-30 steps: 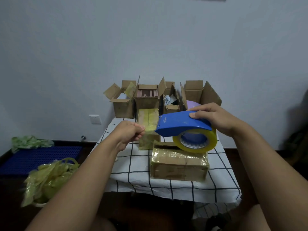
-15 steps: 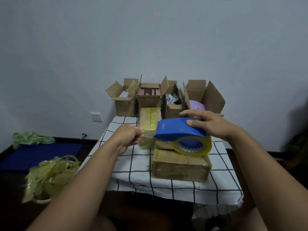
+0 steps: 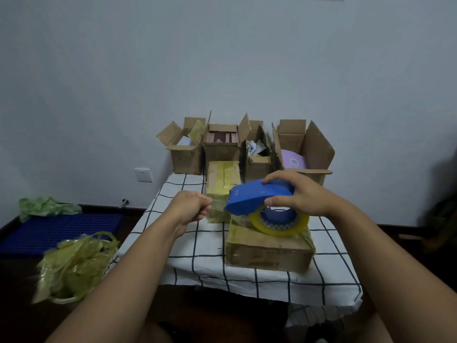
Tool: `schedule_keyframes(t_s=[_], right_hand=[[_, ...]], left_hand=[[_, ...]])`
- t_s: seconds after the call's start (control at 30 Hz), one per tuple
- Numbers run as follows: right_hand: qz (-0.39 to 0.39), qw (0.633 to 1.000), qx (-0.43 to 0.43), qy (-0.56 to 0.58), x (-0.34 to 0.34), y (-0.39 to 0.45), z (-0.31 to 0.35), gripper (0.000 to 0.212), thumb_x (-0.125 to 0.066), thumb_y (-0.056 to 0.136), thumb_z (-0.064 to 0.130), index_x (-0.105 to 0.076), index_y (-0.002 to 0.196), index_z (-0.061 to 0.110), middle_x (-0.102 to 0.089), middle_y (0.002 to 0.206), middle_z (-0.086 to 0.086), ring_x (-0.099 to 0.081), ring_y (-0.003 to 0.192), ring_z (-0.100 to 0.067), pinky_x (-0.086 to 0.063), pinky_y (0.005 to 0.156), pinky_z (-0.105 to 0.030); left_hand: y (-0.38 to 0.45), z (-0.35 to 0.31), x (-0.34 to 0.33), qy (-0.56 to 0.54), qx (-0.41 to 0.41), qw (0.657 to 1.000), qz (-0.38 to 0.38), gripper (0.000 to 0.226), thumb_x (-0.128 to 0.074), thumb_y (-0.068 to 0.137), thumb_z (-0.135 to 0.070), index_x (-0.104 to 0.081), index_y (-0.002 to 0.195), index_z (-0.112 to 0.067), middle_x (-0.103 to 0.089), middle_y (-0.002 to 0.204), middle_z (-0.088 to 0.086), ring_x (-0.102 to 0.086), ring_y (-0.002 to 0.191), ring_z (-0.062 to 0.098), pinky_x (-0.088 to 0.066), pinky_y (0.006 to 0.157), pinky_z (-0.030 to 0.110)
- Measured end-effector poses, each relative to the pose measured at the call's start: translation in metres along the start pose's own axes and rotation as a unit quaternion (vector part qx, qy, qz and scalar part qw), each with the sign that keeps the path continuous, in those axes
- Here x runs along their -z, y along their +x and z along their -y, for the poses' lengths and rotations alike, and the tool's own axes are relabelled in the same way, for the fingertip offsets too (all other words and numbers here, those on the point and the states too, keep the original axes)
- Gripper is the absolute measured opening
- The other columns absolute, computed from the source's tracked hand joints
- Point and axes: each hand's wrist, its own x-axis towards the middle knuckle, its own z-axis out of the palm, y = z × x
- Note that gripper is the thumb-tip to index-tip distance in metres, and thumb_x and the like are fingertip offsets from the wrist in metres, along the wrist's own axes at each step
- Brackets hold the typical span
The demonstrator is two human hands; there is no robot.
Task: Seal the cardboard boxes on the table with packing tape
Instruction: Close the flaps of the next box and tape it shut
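Note:
My right hand grips a blue tape dispenser from above. Its yellowish tape roll rests on top of a closed cardboard box at the table's front. My left hand is curled just left of the dispenser's nose and pinches the tape's free end, which is barely visible. Behind it stands a taped-up box. Along the wall stand several open boxes: one at the left, one with brown contents, a narrow one, and a big one with a purple item.
The small table has a white cloth with a black grid. On the floor at the left sit a container of crumpled yellow tape scraps, a blue mat and a green bag. A wall socket is behind.
My right hand has lowered the dispenser from mid-air until the roll sits on the front box. My left hand has stayed close to the dispenser's nose.

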Motion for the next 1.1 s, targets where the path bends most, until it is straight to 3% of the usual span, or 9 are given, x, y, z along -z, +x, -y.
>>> schedule_keyframes(t_s=[0.13,0.27,0.47,0.53,0.67,0.83,0.97,1.1], right_hand=[[-0.012,0.999,-0.004,0.045,0.025,-0.009,0.006,0.043,-0.068,0.076,0.056,-0.059,0.117,0.047,-0.058,0.116,0.009,-0.066,0.092,-0.013,-0.053,0.081,-0.025],[-0.004,0.999,0.005,0.043,0.030,-0.014,0.007,0.043,-0.067,0.077,0.052,-0.060,0.118,0.043,-0.058,0.115,0.007,-0.066,0.089,-0.010,-0.050,0.080,-0.024],[-0.016,0.999,-0.016,0.031,0.036,-0.023,-0.010,0.038,-0.072,0.080,0.058,-0.060,0.115,0.051,-0.058,0.117,0.006,-0.066,0.094,-0.017,-0.056,0.088,-0.040],[-0.018,0.999,-0.007,0.033,0.035,-0.020,-0.008,0.037,-0.074,0.078,0.058,-0.061,0.112,0.051,-0.057,0.117,0.008,-0.065,0.094,-0.015,-0.055,0.087,-0.036],[-0.030,0.999,-0.003,0.031,0.029,-0.012,-0.001,0.035,-0.071,0.075,0.049,-0.065,0.109,0.047,-0.056,0.115,0.012,-0.062,0.093,-0.007,-0.048,0.079,-0.021],[-0.012,1.000,-0.011,0.022,0.015,-0.002,-0.001,0.029,-0.076,0.086,0.027,-0.066,0.108,0.043,-0.056,0.111,0.009,-0.060,0.092,-0.012,-0.048,0.080,-0.027],[0.002,1.000,-0.015,0.018,0.007,0.000,-0.004,0.030,-0.078,0.083,0.025,-0.068,0.107,0.040,-0.059,0.112,0.006,-0.061,0.095,-0.013,-0.053,0.088,-0.036],[0.012,1.000,-0.023,0.006,0.014,0.001,0.000,0.029,-0.078,0.083,0.021,-0.068,0.105,0.039,-0.061,0.108,0.008,-0.062,0.091,-0.013,-0.053,0.083,-0.031]], left_hand=[[0.003,-0.006,0.010,-0.006,-0.018,0.999,0.026,0.010,-0.060,0.093,-0.005,-0.066,0.085,-0.002,-0.063,0.069,0.007,-0.054,0.059,0.012,-0.048,0.059,0.022],[0.005,-0.009,0.009,0.008,-0.028,0.999,0.021,0.009,-0.060,0.093,-0.005,-0.065,0.086,-0.001,-0.063,0.068,0.007,-0.054,0.060,0.013,-0.050,0.061,0.024],[0.012,0.003,0.025,0.008,-0.010,1.000,-0.019,0.014,-0.061,0.093,-0.004,-0.063,0.079,-0.003,-0.059,0.068,0.008,-0.050,0.057,0.014,-0.047,0.051,0.018],[0.015,0.005,0.026,-0.004,0.001,1.000,-0.030,0.012,-0.059,0.093,-0.004,-0.064,0.081,-0.003,-0.058,0.066,0.007,-0.048,0.058,0.014,-0.046,0.051,0.018],[0.016,0.009,0.024,-0.041,0.029,0.998,-0.044,0.007,-0.061,0.093,-0.007,-0.063,0.086,-0.004,-0.058,0.067,0.006,-0.047,0.059,0.014,-0.043,0.054,0.020],[0.017,0.019,0.028,-0.070,0.046,0.994,-0.069,0.006,-0.062,0.090,-0.007,-0.063,0.085,-0.005,-0.055,0.061,0.005,-0.044,0.054,0.014,-0.038,0.052,0.021],[0.016,0.033,0.028,-0.054,0.059,0.996,-0.046,0.010,-0.069,0.088,-0.013,-0.063,0.084,-0.007,-0.054,0.060,0.003,-0.043,0.052,0.013,-0.039,0.049,0.022],[0.014,0.045,0.022,-0.052,0.062,0.996,-0.030,0.012,-0.069,0.090,-0.012,-0.062,0.081,-0.007,-0.054,0.062,0.004,-0.045,0.055,0.012,-0.041,0.051,0.021]])
